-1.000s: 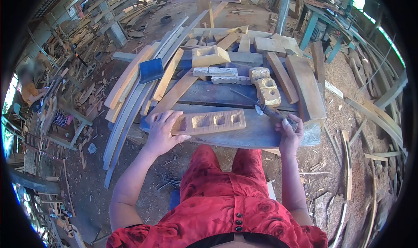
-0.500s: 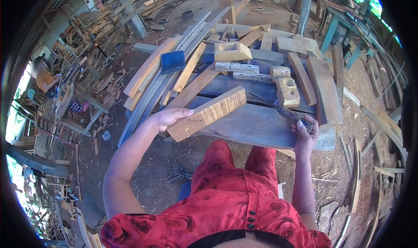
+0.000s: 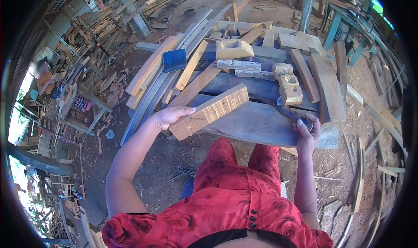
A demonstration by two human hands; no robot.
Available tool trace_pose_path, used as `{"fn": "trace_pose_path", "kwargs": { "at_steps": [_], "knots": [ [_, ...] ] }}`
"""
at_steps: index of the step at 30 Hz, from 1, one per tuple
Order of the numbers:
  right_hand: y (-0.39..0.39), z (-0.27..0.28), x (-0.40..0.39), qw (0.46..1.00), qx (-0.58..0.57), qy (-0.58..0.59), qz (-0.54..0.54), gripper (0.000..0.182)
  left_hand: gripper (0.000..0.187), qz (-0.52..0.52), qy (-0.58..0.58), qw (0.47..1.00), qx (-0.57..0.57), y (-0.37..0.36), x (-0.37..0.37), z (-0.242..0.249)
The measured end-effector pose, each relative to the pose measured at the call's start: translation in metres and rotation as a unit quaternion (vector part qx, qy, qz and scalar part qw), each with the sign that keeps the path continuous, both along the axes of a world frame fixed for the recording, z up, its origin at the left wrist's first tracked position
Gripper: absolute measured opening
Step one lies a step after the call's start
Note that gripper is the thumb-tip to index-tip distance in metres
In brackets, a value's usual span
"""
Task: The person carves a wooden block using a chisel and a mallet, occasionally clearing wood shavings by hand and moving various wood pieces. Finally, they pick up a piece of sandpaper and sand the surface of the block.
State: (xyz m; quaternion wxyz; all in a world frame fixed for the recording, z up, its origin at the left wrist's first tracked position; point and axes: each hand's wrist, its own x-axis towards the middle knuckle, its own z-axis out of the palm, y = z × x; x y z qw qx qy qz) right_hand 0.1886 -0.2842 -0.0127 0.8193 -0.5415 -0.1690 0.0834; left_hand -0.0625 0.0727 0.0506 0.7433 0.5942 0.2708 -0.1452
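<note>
A rectangular wooden block (image 3: 211, 112), pale and striped along its side, is held at its left end by my left hand (image 3: 173, 117), with the thumb on top. The block slants up to the right over the wide grey board nearest me. My right hand (image 3: 307, 132) is closed around the dark handle of a tool (image 3: 291, 114), whose tip points up and left, beside a notched wooden block (image 3: 290, 90). The tool's far end is too small to make out clearly.
Behind lie a hollowed wooden block (image 3: 234, 49), whitish narrow blocks (image 3: 239, 65) and a blue tray-like piece (image 3: 174, 60). Long planks (image 3: 150, 67) stack at the left, a thick beam (image 3: 325, 89) at the right. A person (image 3: 45, 78) sits far left.
The view has shifted slightly, so the bench and hands appear a little to the right. Both hands keep their holds. The person at far left has changed posture.
</note>
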Motion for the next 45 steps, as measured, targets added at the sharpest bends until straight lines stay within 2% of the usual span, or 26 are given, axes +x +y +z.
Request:
{"fn": "trace_pose_path", "kwargs": {
  "at_steps": [6, 8, 9, 12, 19, 21, 22, 23, 24, 25, 27, 28, 29, 31, 32, 36, 41, 45],
  "knots": [
    [0.000, -0.001, 0.000, 1.000, -0.001, -0.004, 0.000, 0.029, 0.054, 0.003, 0.002, 1.000, 0.009, -0.002, 0.000, 0.000],
    [-0.001, -0.002, -0.002, 1.000, -0.007, -0.002, -0.004, 0.029, 0.054, -0.007, 0.034, 0.994, -0.099, -0.009, -0.001, 0.003],
    [-0.001, -0.002, -0.002, 1.000, -0.014, -0.002, -0.006, 0.030, 0.054, -0.010, 0.034, 0.995, -0.098, -0.012, -0.002, -0.002],
    [-0.002, -0.004, -0.002, 1.000, -0.008, -0.007, 0.000, 0.030, 0.060, 0.003, 0.013, 0.976, -0.216, -0.019, -0.005, -0.024],
    [-0.001, -0.009, -0.003, 0.999, -0.029, -0.014, 0.004, 0.030, 0.068, -0.028, -0.010, 0.985, -0.168, -0.035, -0.007, -0.010],
    [-0.001, -0.011, -0.002, 0.997, -0.064, -0.037, -0.008, 0.031, 0.065, -0.009, -0.031, 0.998, 0.053, -0.041, -0.002, -0.002],
    [0.000, -0.010, -0.003, 0.997, -0.063, -0.038, -0.012, 0.031, 0.065, -0.012, -0.032, 0.998, 0.055, -0.041, 0.002, 0.001],
    [0.001, -0.008, -0.003, 0.997, -0.070, -0.035, -0.015, 0.030, 0.065, -0.055, -0.062, 0.975, 0.205, -0.042, 0.006, 0.003],
    [0.002, -0.006, -0.003, 0.996, -0.078, -0.033, -0.016, 0.030, 0.065, -0.093, -0.090, 0.928, 0.350, -0.044, 0.009, 0.005],
    [0.002, -0.005, -0.003, 0.996, -0.079, -0.034, -0.014, 0.030, 0.065, -0.091, -0.091, 0.928, 0.350, -0.046, 0.013, 0.009],
    [0.005, -0.003, -0.003, 0.996, -0.079, -0.026, -0.018, 0.029, 0.065, -0.133, -0.155, 0.812, 0.547, -0.057, 0.022, 0.022],
    [0.006, -0.001, -0.003, 0.996, -0.078, -0.029, -0.016, 0.029, 0.071, -0.128, -0.150, 0.779, 0.595, -0.064, 0.022, 0.023],
    [0.007, 0.000, -0.003, 0.996, -0.078, -0.027, -0.024, 0.028, 0.071, -0.125, -0.150, 0.780, 0.595, -0.066, 0.025, 0.022],
    [0.009, 0.002, -0.003, 0.996, -0.077, -0.027, -0.031, 0.027, 0.076, -0.169, -0.186, 0.669, 0.699, -0.069, 0.031, 0.015],
    [0.008, 0.001, -0.003, 0.996, -0.080, -0.029, -0.029, 0.027, 0.082, -0.174, -0.197, 0.651, 0.712, -0.068, 0.034, 0.006],
    [0.006, 0.004, -0.004, 0.993, -0.111, -0.023, -0.020, 0.029, 0.078, -0.167, -0.223, 0.653, 0.705, -0.055, 0.043, -0.014],
    [0.008, -0.004, -0.004, 0.991, -0.123, -0.054, -0.021, 0.032, 0.070, -0.164, -0.222, 0.677, 0.683, -0.049, 0.059, -0.004],
    [0.008, 0.001, -0.010, 0.991, -0.114, -0.054, -0.035, 0.032, 0.070, -0.171, -0.258, 0.677, 0.668, -0.042, 0.073, -0.005]
  ]
}}
